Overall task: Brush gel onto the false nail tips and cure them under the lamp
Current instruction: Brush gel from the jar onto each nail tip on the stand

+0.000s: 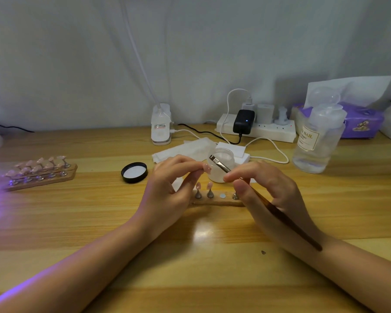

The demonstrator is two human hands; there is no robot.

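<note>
left hand (174,186): fingers curled, pinching one pink nail tip (207,168) at fingertips, raised above wooden holder strip (217,201). right hand (264,188): thumb and fingers closed round brush (257,195), bristle end up, just right of held tip, in front of open gel jar (221,164). on strip: two more tips on metal stands. black lid (134,172) left of jar. far left: second rack of tips (40,172), violet light on it. clear bottle (318,141) at right.

Left hand (174,177): raised, fingers curled, fingertips pinched together.
Right hand (264,184): raised, thumb and fingers curled in a pinch grip.
Forearms: bare, converging toward centre.
</note>
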